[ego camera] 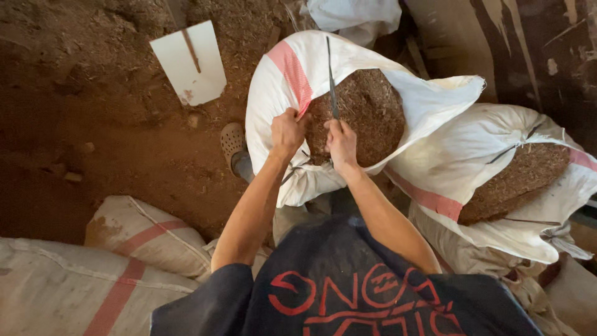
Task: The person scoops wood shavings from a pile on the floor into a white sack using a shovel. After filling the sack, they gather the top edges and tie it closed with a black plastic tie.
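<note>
Reddish-brown earth (93, 124) covers the floor of a dim shed, with a dark stained wall (528, 50) at the back. At the middle, the right hand (341, 144) is closed around the lower end of a long dark needle (331, 81) that stands nearly upright over the mouth of an open white sack (280, 93). The left hand (287, 132) pinches the sack's near rim, just beside its red stripe, fingers folded tight on the cloth. Both hands sit close together at the edge of the opening, above the brown, fibrous filling (367, 112) that reaches almost to the brim (whether a cord runs from the needle is hard to tell). A foot in a grey clog (232, 140) rests on the ground just left of that sack. To the right leans a second filled sack (497, 174), partly laced with dark string. A white shovel blade (189, 62) lies on the dirt at upper left, and closed striped sacks (74, 280) lie at lower left.
</note>
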